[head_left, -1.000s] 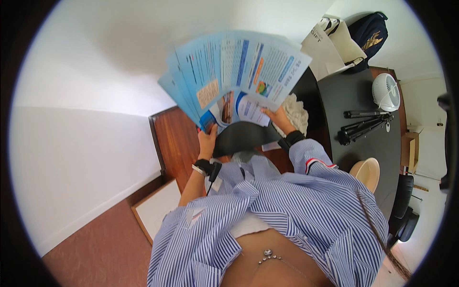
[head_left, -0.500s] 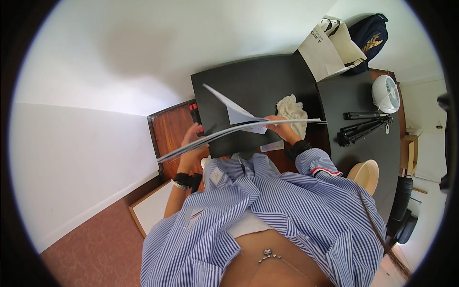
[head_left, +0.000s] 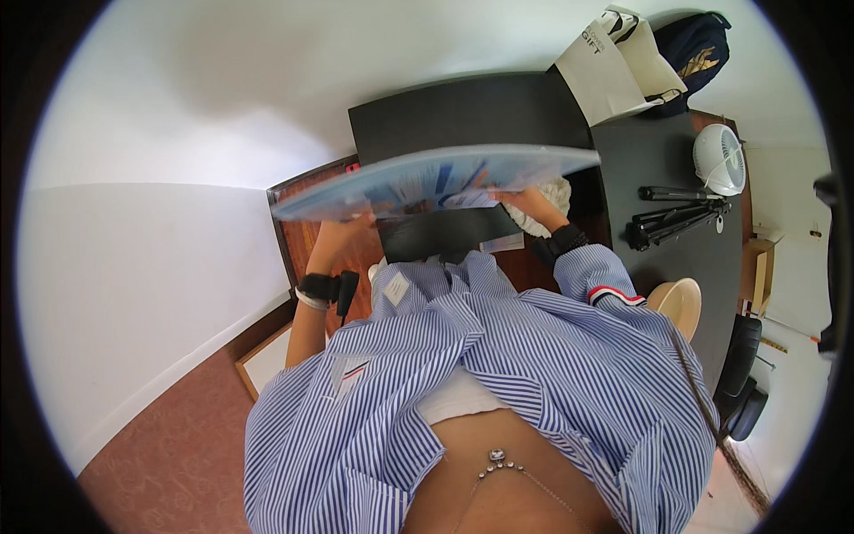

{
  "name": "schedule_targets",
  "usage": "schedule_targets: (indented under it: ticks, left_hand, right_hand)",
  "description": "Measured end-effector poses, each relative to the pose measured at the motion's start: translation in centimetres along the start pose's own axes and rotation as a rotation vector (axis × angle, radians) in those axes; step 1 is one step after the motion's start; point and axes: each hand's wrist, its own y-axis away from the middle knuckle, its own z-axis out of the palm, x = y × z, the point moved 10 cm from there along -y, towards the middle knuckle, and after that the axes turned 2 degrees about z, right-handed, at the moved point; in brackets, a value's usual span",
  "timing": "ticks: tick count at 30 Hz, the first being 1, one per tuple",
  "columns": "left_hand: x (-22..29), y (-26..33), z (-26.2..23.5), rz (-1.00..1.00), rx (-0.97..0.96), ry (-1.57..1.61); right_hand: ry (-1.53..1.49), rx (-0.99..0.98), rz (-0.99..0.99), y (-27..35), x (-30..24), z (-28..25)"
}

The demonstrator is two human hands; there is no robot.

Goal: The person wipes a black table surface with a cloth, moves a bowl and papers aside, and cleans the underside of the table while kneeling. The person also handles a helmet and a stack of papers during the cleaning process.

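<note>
Over a black surface [head_left: 463, 111], a person holds a sheaf of blue printed sheets [head_left: 427, 181] nearly flat and edge-on to the camera, so the pages read as one thin band running from nine o'clock to three o'clock across the middle of the view. Both hands grip it from beneath: the left hand [head_left: 342, 233] closes on the lower left end, the right hand [head_left: 525, 198] on the right half, its fingers mostly hidden by the paper. Holding it at both ends keeps the loose sheets from sagging or sliding apart. Each wrist carries a dark band, the left one [head_left: 322, 287] clearly in view.

Directly under the sheets lies a dark folder or pad [head_left: 445, 233], with a crumpled pale cloth [head_left: 550, 198] just beside the right hand. At one o'clock a white paper bag [head_left: 614, 67] stands against a dark backpack [head_left: 694, 49]. At two o'clock a small white fan [head_left: 719, 158] sits near a folded black tripod [head_left: 680, 222]. Toward four o'clock a round pale stool top [head_left: 678, 304] shows beside the striped blue shirt [head_left: 498, 383].
</note>
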Motion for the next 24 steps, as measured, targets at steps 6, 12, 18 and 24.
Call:
schedule_targets:
  ticks: [6, 12, 18, 24]
  left_hand:
    - [5.1, -2.8, -1.5, 0.273, 0.226, -0.004]
    - [7.5, -6.5, -3.7, 0.125, 0.239, 0.194]
    - [0.9, -7.3, -2.9, -0.114, 0.153, 0.341]
    - [-10.1, -7.5, -1.2, -0.279, 0.079, 0.502]
  right_hand:
    - [-0.118, 0.057, 0.036, -3.6, -1.1, -1.2]
    - [-0.317, -0.084, 0.176, -6.0, -3.5, -1.5]
    - [-0.598, -0.089, 0.448, -5.6, 1.8, 1.7]
    - [-0.711, -0.096, 0.547, -4.3, 8.6, 4.7]
